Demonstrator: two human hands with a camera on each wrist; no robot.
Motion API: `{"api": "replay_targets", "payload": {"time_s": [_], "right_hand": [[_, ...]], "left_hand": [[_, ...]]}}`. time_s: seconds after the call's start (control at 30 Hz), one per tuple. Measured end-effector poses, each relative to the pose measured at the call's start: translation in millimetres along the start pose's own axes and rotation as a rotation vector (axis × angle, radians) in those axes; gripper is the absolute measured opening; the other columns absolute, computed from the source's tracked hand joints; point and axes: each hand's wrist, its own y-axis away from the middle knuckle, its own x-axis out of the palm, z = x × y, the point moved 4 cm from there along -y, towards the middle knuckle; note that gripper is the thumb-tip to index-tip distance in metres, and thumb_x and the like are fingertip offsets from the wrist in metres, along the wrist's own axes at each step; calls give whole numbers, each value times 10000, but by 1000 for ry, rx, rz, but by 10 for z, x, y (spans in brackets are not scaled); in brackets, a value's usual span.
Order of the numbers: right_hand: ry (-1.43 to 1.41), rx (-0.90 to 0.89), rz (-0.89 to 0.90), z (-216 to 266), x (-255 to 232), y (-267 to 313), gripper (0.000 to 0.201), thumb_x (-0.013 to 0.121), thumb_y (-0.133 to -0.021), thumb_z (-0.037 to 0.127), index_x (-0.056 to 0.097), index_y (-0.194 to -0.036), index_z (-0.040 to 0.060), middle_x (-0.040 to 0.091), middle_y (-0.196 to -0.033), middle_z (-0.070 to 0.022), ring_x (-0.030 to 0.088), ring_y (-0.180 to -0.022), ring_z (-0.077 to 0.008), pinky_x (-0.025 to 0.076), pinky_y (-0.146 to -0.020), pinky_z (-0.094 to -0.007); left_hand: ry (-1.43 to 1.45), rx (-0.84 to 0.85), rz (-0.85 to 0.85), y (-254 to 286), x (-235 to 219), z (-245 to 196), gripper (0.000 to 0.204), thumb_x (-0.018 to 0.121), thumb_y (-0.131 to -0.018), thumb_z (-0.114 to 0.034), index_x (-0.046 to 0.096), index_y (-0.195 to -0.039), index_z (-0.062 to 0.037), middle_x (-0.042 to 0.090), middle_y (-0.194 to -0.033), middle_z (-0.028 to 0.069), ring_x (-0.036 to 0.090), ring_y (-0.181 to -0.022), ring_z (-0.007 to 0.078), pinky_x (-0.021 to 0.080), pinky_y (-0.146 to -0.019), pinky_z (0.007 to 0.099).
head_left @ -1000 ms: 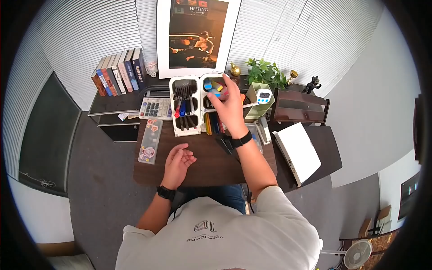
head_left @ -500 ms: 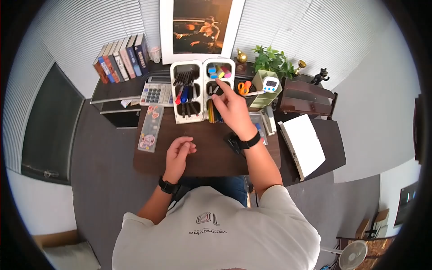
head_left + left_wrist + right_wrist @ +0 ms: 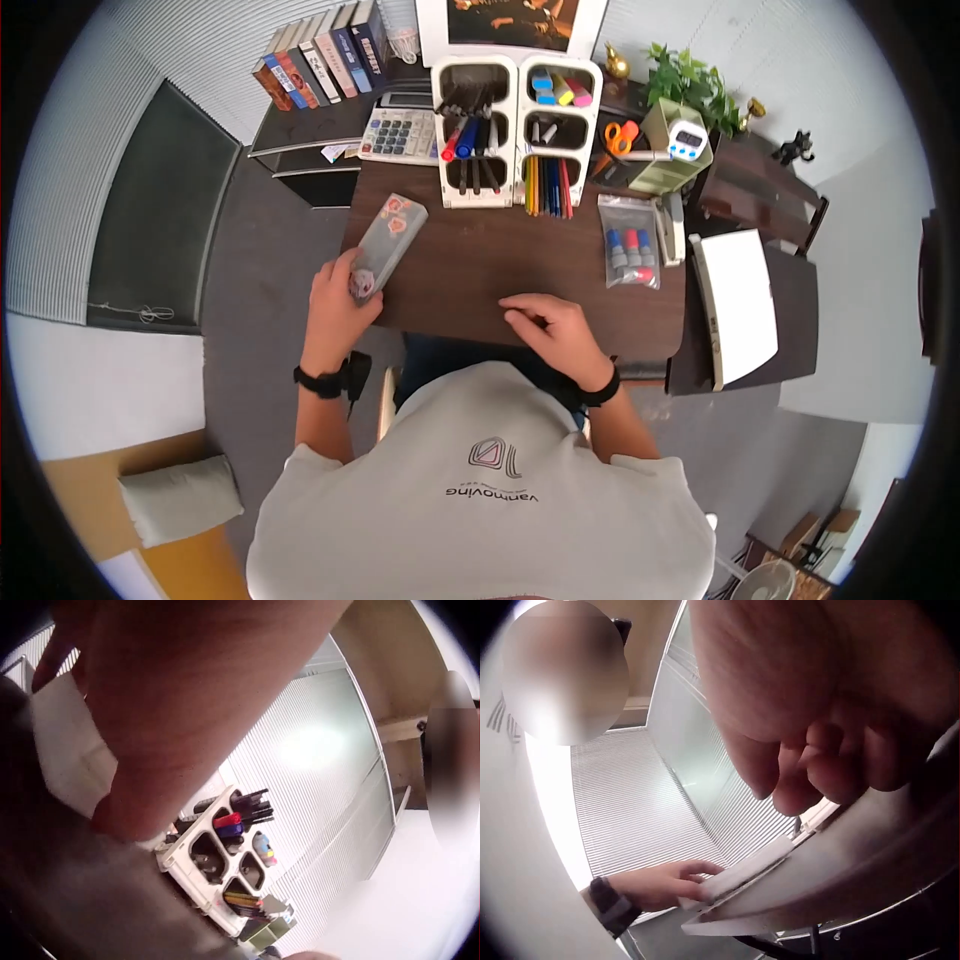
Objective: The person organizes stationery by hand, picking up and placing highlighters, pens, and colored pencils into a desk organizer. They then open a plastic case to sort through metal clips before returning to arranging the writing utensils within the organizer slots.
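At the desk's left edge my left hand [image 3: 338, 308] grips the near end of a long translucent grey pencil case [image 3: 388, 238] with stickers on its lid. The case lies at a slant, its far end toward the right. In the left wrist view its pale side [image 3: 71, 746] shows beside the fingers; the right wrist view has the left hand [image 3: 660, 885] at the case's end [image 3: 750, 866]. My right hand [image 3: 552, 330] hovers over the desk's front edge, fingers loosely curled around nothing; the same hand [image 3: 817, 742] looms large in the right wrist view.
A white organizer [image 3: 522, 140] at the back holds pens, highlighters and colored pencils. Left of it is a calculator [image 3: 400, 132]. On the right lie a clear bag [image 3: 628, 240] of small bottles, a stapler [image 3: 670, 230], and a green holder [image 3: 675, 160] with a timer.
My right hand has drawn back from the organizer to the front edge. My left hand has moved left onto the pencil case, which has turned clockwise. The head view has tilted downward.
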Motion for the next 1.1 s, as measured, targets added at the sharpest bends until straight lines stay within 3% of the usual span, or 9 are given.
{"api": "replay_targets", "payload": {"time_s": [0.07, 0.13, 0.2, 0.23, 0.33, 0.4, 0.47, 0.97, 1.1], "right_hand": [[-30, 28, -88, -97, -44, 160, 168, 743, -928, 60, 753, -1090, 18, 749, -919, -121, 684, -699, -167, 551, -662, -291], [-80, 198, -13, -178, -60, 265, 180, 709, -967, 100, 741, -1111, -3, 753, -995, -113, 689, -815, -156, 549, -754, -301], [-1103, 207, 85, -279, 97, 278, 259, 640, -1021, 159, 689, -1194, -28, 727, -1099, -119, 679, -991, -173, 534, -901, -332], [-1249, 263, 22, -183, 114, 225, 311, 580, -1052, 194, 619, -1264, -30, 669, -1223, -129, 628, -1161, -207, 489, -1034, -380], [-1229, 323, -129, -235, 207, 70, 302, 578, -1053, 199, 596, -1283, 5, 636, -1278, -121, 607, -1230, -218, 482, -1066, -394], [-1266, 319, -185, -371, 180, 89, 295, 575, -1052, 205, 587, -1282, 21, 605, -1342, -120, 571, -1292, -227, 455, -1096, -399], [-1387, 384, -205, -442, 158, 151, 326, 572, -1051, 212, 574, -1314, 19, 602, -1353, -116, 573, -1297, -236, 449, -1110, -401], [-1150, 496, -221, -72, 31, 332, 450, 548, -1047, 206, 476, -1443, 4, 569, -1438, -166, 585, -1322, -285, 482, -1092, -401], [-1223, 480, -219, -159, 45, 355, 435, 594, -1033, 209, 509, -1412, 14, 599, -1365, -121, 608, -1272, -243, 494, -1060, -376]], "left_hand": [[15, 18, 118, 107, -133, -117, 635, 737, -772, -47, 580, -1387, -70, 628, -1214, 175, 607, -1130, 336, 490, -1001, 416], [378, -8, 212, 168, -73, -226, 607, 729, -779, -18, 590, -1369, -51, 630, -1227, 149, 609, -1163, 289, 476, -1020, 375], [471, 58, 244, 122, 171, -405, 600, 726, -781, -8, 593, -1365, -47, 627, -1239, 141, 607, -1172, 274, 469, -1025, 360], [552, 123, 247, 77, 301, -523, 594, 724, -784, 2, 596, -1362, -42, 624, -1250, 132, 605, -1181, 259, 462, -1029, 345], [478, 333, 181, -67, 730, -760, 601, 727, -780, 0, 597, -1365, -46, 616, -1261, 137, 607, -1169, 264, 465, -1023, 350], [488, 322, 201, -109, 908, -831, 605, 739, -773, -10, 601, -1361, -47, 612, -1267, 146, 606, -1175, 290, 470, -1027, 373], [323, 450, 147, -123, 953, -890, 620, 754, -756, -26, 604, -1357, -51, 615, -1259, 158, 601, -1175, 328, 472, -1033, 406], [301, 433, 149, -104, 985, -899, 662, 760, -709, -28, 609, -1352, -63, 621, -1248, 155, 586, -1161, 352, 479, -1014, 430], [270, 456, 96, -103, 986, -936, 638, 771, -696, -82, 622, -1316, -63, 642, -1175, 150, 603, -1092, 362, 473, -996, 453]]}}
